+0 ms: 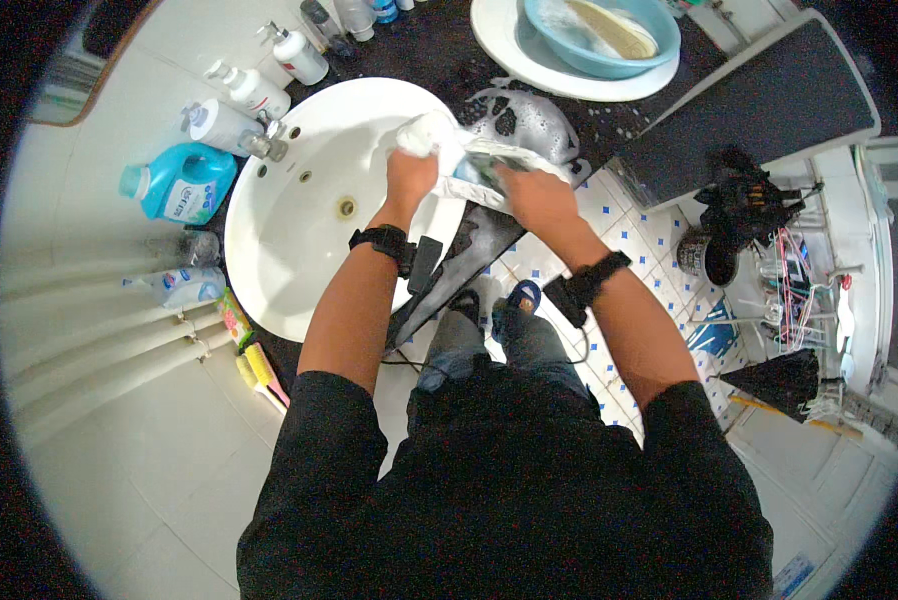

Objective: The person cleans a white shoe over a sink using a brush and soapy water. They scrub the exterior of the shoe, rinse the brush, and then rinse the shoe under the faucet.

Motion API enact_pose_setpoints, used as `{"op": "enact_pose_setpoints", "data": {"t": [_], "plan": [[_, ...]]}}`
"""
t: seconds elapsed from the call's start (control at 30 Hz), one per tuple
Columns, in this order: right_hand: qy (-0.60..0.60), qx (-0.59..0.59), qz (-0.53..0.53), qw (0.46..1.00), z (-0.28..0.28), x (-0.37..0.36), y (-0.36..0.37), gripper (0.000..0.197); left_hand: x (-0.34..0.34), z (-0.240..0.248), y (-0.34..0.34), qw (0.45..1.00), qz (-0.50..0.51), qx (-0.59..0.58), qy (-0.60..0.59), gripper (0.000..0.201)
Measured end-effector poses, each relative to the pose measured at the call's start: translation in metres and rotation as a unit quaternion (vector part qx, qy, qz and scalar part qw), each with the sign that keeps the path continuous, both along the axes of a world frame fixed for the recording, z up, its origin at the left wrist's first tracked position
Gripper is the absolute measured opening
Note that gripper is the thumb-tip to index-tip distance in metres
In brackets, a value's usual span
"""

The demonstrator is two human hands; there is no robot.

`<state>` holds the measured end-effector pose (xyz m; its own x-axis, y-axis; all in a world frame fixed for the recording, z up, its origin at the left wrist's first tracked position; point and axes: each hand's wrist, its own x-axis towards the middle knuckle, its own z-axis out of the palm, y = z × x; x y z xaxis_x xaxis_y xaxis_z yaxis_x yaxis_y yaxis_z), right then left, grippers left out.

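- The left hand [412, 178], over the right part of the sink, is curled tightly around one end of a white cloth [456, 186]; white foam sits by its fingers.
- The right hand [541, 205] grips the cloth's other end, beyond the sink's rim; the cloth spans the two hands, above the sink's right rim and the edge of the dark counter, with a grey-green patch showing in its middle.
- At far left, a turquoise jug [179, 185] stands beside the sink, with a clear and blue pouch [184, 288] nearer the person.
- A yellow brush [259, 370] lies beyond the pouch, close to the wall.
- Three white pump bottles [297, 57] line the wall behind the metal tap [266, 143].
- The white oval sink [299, 235] has its drain [346, 207] uncovered.
- Foam [524, 120] spreads on the dark counter just past the cloth.
- Farther right, a light blue basin [569, 52] rests in a white basin [514, 72], holding suds and a beige oblong item [619, 32].
- At far right, a dark bucket [711, 258] stands on the tiled floor [609, 365].
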<state>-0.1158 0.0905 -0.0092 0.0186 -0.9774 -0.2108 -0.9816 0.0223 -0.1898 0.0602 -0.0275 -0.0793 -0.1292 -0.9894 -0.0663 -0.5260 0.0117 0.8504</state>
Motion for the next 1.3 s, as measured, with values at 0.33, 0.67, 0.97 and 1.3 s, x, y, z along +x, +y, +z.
{"op": "enact_pose_setpoints", "data": {"t": [0.33, 0.67, 0.97, 1.3], "plan": [[0.076, 0.101, -0.088, 0.988, 0.025, -0.015, 0.043, 0.027, -0.007, -0.004, 0.024, 0.998, 0.026, -0.031, 0.049, 0.031], [0.000, 0.012, -0.074, 0.997, 0.015, 0.005, 0.026, 0.030, -0.003, -0.016, 0.031, 0.996, 0.063, 0.014, 0.058, 0.035], [0.004, -0.003, -0.048, 0.999, 0.007, 0.009, 0.022, 0.029, 0.018, -0.002, 0.051, 0.965, 0.162, -0.010, 0.208, 0.037], [-0.292, -0.108, -0.095, 0.946, 0.019, 0.081, 0.020, 0.033, 0.103, 0.118, 0.049, 0.925, 0.167, -0.330, 0.086, 0.036]]}}
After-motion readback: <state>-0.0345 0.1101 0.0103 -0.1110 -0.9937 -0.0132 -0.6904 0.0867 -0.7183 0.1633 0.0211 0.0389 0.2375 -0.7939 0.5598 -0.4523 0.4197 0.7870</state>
